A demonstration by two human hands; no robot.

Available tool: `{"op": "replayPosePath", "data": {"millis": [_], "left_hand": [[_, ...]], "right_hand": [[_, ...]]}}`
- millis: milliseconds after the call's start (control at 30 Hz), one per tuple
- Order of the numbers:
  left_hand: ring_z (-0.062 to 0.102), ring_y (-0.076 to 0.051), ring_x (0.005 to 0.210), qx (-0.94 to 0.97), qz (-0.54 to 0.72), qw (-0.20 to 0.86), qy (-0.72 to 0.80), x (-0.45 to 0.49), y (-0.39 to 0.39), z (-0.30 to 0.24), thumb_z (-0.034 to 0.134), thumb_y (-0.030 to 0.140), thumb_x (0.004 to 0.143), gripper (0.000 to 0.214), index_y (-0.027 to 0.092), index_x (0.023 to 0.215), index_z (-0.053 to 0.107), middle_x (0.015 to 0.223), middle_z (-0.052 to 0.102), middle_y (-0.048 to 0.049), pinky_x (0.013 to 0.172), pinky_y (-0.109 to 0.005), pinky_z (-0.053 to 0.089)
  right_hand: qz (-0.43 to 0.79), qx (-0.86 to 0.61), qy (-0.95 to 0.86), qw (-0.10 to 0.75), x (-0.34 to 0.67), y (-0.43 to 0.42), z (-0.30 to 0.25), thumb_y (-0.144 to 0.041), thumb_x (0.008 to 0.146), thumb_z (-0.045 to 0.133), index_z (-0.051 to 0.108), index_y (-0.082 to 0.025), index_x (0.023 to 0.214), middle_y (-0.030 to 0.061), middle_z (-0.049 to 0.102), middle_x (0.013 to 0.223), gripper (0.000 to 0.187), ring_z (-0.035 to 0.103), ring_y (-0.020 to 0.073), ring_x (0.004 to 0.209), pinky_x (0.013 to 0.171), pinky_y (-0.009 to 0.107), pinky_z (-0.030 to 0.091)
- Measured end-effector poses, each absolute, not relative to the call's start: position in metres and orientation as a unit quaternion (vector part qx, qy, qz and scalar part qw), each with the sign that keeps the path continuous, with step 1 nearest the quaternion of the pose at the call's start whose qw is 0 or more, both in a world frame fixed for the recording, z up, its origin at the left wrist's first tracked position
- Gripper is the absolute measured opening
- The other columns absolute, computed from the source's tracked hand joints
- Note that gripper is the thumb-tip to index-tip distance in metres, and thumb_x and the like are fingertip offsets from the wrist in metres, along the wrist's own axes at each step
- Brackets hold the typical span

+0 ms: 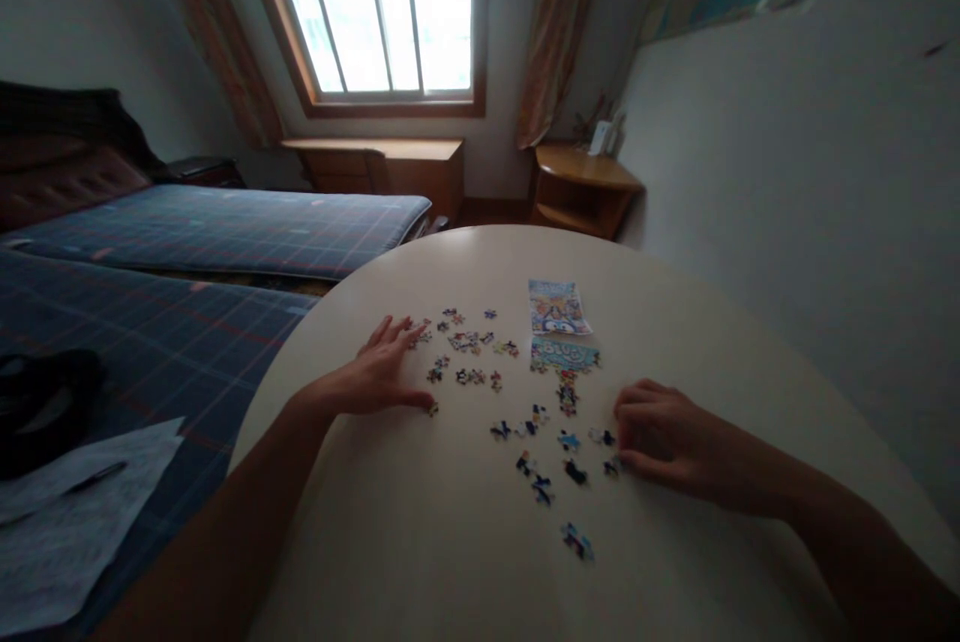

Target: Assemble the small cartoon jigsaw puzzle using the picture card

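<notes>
Small loose puzzle pieces (469, 347) lie scattered on a round white table (450, 522). My left hand (382, 372) rests flat on the table with fingers stretched out, its tips touching the left edge of that scatter. My right hand (664, 437) is curled, its fingertips on pieces (607, 452) at the right of a second loose group (540, 472). A joined strip of puzzle (564, 355) lies beyond, with a printed picture card (557, 307) behind it.
A bed with blue checked covers (210, 232) stands left of the table, with white papers and a pen (67, 512) on the nearer bed. A wooden corner shelf (581, 187) and low cabinet (382, 167) sit under the window. The wall is close on the right.
</notes>
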State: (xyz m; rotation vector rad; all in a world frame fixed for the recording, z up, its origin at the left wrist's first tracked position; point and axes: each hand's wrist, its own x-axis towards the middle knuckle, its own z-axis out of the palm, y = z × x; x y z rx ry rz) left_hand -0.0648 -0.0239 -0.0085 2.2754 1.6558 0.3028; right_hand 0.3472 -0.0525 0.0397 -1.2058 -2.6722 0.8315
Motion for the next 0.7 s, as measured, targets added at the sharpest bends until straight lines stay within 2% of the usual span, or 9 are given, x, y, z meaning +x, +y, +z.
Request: {"op": "replayPosePath", "data": {"millis": [133, 267, 400, 500, 600, 700], "left_hand": [[0.014, -0.040, 0.149, 0.768, 0.112, 0.150, 0.613, -0.076, -0.014, -0.009, 0.075, 0.066, 0.065, 0.101, 0.022, 0.148, 0.039, 0.160, 0.028, -0.0174, 0.116, -0.056, 0.025], [0.028, -0.036, 0.146, 0.741, 0.124, 0.139, 0.645, -0.087, -0.006, -0.008, 0.073, 0.064, 0.067, 0.096, 0.015, 0.144, 0.043, 0.155, 0.036, -0.0198, 0.118, -0.049, 0.026], [0.039, -0.034, 0.139, 0.736, 0.184, 0.095, 0.645, -0.082, -0.004, -0.010, 0.068, 0.057, 0.077, 0.081, 0.011, 0.140, 0.046, 0.147, 0.046, -0.0210, 0.117, -0.046, 0.029], [0.035, -0.032, 0.141, 0.747, 0.224, 0.069, 0.623, -0.061, -0.009, -0.014, 0.059, 0.058, 0.085, 0.072, 0.014, 0.140, 0.045, 0.149, 0.044, -0.0183, 0.118, -0.047, 0.028], [0.026, -0.036, 0.146, 0.760, 0.206, 0.062, 0.613, -0.034, -0.018, -0.020, 0.060, 0.064, 0.083, 0.081, 0.012, 0.142, 0.042, 0.154, 0.036, -0.0207, 0.119, -0.050, 0.025], [0.021, -0.038, 0.147, 0.761, 0.183, 0.053, 0.620, -0.017, -0.023, -0.027, 0.060, 0.065, 0.082, 0.083, 0.013, 0.143, 0.039, 0.155, 0.035, -0.0196, 0.119, -0.052, 0.024]], "right_hand": [[0.269, -0.391, -0.879, 0.044, 0.347, -0.053, 0.040, -0.036, 0.090, 0.060, 0.060, -0.021, 0.074, 0.0062, 0.063, 0.087, 0.021, 0.058, 0.0243, 0.090, 0.086, 0.041, 0.046], [0.265, -0.398, -0.877, 0.050, 0.348, -0.052, 0.039, -0.036, 0.091, 0.058, 0.063, -0.021, 0.078, 0.0061, 0.064, 0.086, 0.021, 0.059, 0.0222, 0.085, 0.083, 0.040, 0.046], [0.264, -0.408, -0.873, 0.046, 0.349, -0.052, 0.039, -0.038, 0.092, 0.057, 0.064, -0.020, 0.079, 0.0053, 0.065, 0.083, 0.023, 0.060, 0.0204, 0.080, 0.081, 0.038, 0.045], [0.261, -0.411, -0.872, 0.045, 0.349, -0.052, 0.039, -0.038, 0.092, 0.056, 0.063, -0.020, 0.077, 0.0039, 0.064, 0.079, 0.025, 0.059, 0.0186, 0.076, 0.079, 0.036, 0.044], [0.260, -0.408, -0.874, 0.050, 0.350, -0.052, 0.038, -0.039, 0.093, 0.055, 0.063, -0.019, 0.077, 0.0036, 0.063, 0.077, 0.027, 0.058, 0.0177, 0.074, 0.077, 0.034, 0.044], [0.260, -0.408, -0.874, 0.058, 0.351, -0.051, 0.036, -0.040, 0.093, 0.055, 0.062, -0.019, 0.077, 0.0038, 0.063, 0.077, 0.028, 0.058, 0.0176, 0.074, 0.075, 0.034, 0.043]]}}
